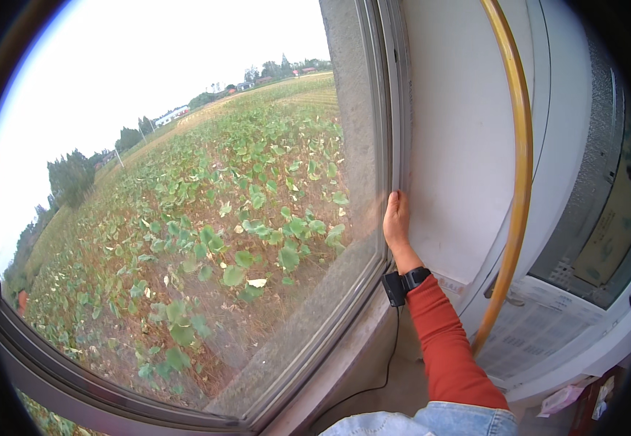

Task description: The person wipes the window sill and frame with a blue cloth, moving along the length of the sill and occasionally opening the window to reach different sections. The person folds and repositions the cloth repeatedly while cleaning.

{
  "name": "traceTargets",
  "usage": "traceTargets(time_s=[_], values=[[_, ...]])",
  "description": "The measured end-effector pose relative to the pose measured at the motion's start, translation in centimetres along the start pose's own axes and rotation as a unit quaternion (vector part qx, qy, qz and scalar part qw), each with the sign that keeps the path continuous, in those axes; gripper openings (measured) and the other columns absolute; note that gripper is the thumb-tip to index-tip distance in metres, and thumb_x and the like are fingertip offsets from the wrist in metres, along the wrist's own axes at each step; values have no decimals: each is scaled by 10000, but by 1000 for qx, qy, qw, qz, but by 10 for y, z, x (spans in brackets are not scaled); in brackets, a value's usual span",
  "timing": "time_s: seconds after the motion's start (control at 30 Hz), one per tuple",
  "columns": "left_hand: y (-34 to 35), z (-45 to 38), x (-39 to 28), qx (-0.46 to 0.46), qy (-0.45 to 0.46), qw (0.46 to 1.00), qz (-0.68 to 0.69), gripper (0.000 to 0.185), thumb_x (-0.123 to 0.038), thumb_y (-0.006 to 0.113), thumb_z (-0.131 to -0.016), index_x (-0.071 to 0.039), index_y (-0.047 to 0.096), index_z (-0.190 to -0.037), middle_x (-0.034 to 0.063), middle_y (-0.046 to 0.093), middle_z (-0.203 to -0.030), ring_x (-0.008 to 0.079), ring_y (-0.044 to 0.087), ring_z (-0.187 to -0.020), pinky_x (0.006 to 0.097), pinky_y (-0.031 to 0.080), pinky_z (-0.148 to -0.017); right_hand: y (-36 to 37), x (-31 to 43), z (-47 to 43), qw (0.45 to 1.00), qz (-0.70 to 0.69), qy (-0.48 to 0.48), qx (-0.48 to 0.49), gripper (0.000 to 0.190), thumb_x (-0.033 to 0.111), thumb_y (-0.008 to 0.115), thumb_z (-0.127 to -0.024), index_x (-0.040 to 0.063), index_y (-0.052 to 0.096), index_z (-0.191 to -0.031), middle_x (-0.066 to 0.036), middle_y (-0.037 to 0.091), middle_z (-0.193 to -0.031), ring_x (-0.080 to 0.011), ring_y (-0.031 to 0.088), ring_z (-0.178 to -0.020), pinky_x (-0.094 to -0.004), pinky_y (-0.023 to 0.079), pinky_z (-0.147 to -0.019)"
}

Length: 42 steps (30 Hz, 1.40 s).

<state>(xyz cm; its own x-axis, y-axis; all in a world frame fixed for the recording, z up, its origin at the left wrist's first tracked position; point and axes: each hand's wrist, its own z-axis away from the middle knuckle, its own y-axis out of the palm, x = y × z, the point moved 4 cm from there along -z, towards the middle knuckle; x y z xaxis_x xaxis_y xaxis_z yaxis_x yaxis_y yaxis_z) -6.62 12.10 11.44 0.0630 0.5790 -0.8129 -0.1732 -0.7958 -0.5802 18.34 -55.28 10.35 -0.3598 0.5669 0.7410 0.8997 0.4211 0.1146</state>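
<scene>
A large window pane in a dark frame fills the view before me. My right hand is on the upright side of the frame, near its lower corner, with the thumb side towards me. Its other fingers are mostly hidden, and it looks closed on the frame edge. A black device on a strap is around my right wrist, below it a red sleeve. From the device a thin black cable runs down. My left hand is out of view.
A curved yellow rail stands right of my arm, before a white door with a metal handle. A window ledge runs under the pane. Outside lies a field of broad-leaved plants. A pink package is at lower right.
</scene>
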Motion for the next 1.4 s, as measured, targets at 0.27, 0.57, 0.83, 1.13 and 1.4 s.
traceTargets(time_s=[0.27,0.57,0.83,1.13,1.4], values=[[6,-45,-10,80,17,995,-51,261,-209,776,-803,-41,700,-987,142,718,-909,329,656,-793,434,515,-741,-4,21,21,998,-18,29,50,456,396,413,-1070,-33,545,-1149,-185,591,-1079,-323,564,-1004,-396,434,-928],[20,-88,-35,166,46,982,-79,251,-199,786,-796,-37,690,-962,125,705,-887,300,653,-800,417,510,-739,10,26,45,999,35,-2,17,486,459,415,-1062,-2,506,-1187,-182,541,-1137,-330,524,-1089,-421,422,-963],[18,-104,-31,201,44,975,-87,244,-189,795,-790,-34,682,-940,110,693,-868,274,651,-806,402,506,-738,11,31,49,997,64,8,31,463,451,403,-1065,20,503,-1202,-187,528,-1170,-365,528,-1109,-444,426,-969],[6,-97,-37,204,58,975,-63,239,-179,805,-783,-31,673,-915,93,680,-847,245,648,-813,385,501,-736,9,11,42,996,46,-56,53,471,440,384,-1078,-9,518,-1134,-204,576,-1030,-363,557,-972,-423,439,-893],[-103,-32,3,-36,99,994,-40,314,-282,771,-868,14,678,-922,52,648,-765,143,587,-746,322,509,-711,7,-35,-10,995,67,-26,65,565,468,436,-1050,-34,691,-1101,-187,707,-1130,-307,675,-950,-426,516,-878]])
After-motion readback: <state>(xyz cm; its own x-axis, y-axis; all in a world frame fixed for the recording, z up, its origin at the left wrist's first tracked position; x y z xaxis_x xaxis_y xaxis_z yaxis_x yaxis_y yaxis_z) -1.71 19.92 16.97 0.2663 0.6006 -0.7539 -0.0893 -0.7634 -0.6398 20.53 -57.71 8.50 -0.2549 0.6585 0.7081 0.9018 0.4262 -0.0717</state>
